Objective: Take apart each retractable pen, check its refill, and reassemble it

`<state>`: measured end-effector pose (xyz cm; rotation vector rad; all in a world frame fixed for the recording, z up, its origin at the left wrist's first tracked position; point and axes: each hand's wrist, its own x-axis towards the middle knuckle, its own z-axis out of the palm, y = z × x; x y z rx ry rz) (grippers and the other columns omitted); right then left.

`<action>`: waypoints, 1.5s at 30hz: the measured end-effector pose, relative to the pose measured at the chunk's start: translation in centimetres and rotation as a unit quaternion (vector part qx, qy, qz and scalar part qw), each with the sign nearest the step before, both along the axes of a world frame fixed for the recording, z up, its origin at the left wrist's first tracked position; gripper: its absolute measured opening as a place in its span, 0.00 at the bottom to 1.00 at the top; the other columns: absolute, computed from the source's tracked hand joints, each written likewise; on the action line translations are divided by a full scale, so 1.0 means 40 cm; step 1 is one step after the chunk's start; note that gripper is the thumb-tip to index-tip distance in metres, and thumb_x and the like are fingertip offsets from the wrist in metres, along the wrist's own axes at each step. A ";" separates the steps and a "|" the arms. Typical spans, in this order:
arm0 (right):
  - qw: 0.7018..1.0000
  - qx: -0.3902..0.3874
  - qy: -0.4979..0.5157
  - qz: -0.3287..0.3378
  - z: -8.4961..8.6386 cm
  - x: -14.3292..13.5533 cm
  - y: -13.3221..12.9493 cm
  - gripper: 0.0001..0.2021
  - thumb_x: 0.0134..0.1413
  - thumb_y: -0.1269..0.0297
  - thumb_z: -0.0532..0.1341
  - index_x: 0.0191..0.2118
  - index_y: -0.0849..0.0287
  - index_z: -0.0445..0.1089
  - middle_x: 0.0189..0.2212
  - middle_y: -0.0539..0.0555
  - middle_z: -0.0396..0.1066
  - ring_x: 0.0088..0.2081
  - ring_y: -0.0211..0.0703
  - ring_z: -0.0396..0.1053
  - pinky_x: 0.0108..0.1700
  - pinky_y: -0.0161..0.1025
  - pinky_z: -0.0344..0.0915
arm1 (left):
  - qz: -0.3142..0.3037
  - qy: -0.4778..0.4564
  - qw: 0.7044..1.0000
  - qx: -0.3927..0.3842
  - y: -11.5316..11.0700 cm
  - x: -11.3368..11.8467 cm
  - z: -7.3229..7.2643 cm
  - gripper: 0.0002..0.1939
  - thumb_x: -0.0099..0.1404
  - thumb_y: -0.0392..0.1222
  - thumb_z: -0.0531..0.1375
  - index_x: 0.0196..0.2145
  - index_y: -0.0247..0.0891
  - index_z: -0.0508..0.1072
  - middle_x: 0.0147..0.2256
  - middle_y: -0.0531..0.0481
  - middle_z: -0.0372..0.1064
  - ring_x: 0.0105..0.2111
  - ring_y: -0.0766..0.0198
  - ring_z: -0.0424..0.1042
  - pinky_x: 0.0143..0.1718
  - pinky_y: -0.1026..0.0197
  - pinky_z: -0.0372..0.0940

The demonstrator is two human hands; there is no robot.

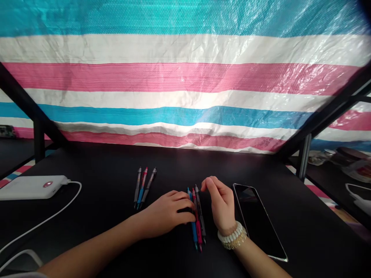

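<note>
Three click pens lie side by side in front of me: a blue pen (194, 233), a pink pen (198, 231) and a dark grey pen (201, 222). Against the left side of the blue pen rest the fingertips of my left hand (166, 212), its thumb and fingers apart. My right hand (222, 199) is curled closed just right of the grey pen, with nothing seen in it; a pale beaded bracelet circles its wrist. Farther left, another group of three holds a grey pen (137, 189), a blue pen with a red top (142, 189) and a second grey pen (149, 187).
A black phone (257, 220) lies right of my right hand. At the left are a white power bank (34, 187) and its white cable (68, 206). The black tabletop (107, 173) ends at a striped plastic sheet (174, 77), between slanted black bars (31, 104).
</note>
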<state>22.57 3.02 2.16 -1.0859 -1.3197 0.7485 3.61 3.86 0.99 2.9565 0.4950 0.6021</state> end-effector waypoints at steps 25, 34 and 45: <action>0.907 -0.085 -0.297 0.286 0.091 0.022 0.000 0.09 0.66 0.68 0.54 0.46 0.56 0.71 0.32 0.49 0.73 0.32 0.40 0.70 0.37 0.36 0.66 | 0.159 -0.121 0.959 0.199 0.026 -0.047 0.062 0.18 0.68 0.26 0.48 0.44 0.36 0.75 0.37 0.48 0.75 0.39 0.62 0.72 0.60 0.46 0.57; 0.878 -0.020 -0.436 0.198 0.066 0.035 -0.016 0.10 0.65 0.77 0.52 0.36 0.59 0.67 0.35 0.54 0.71 0.36 0.44 0.69 0.38 0.38 0.66 | 0.163 -0.140 0.954 0.209 0.007 -0.036 0.063 0.11 0.69 0.28 0.55 0.46 0.33 0.74 0.37 0.49 0.76 0.36 0.63 0.73 0.54 0.50 0.59; 0.785 0.104 -0.605 0.083 0.035 0.019 -0.033 0.09 0.55 0.80 0.59 0.32 0.58 0.66 0.25 0.50 0.71 0.29 0.46 0.65 0.34 0.43 0.53 | 0.241 -0.101 0.952 0.157 -0.036 0.008 0.035 0.14 0.63 0.25 0.49 0.31 0.34 0.71 0.22 0.51 0.68 0.24 0.62 0.67 0.40 0.50 0.62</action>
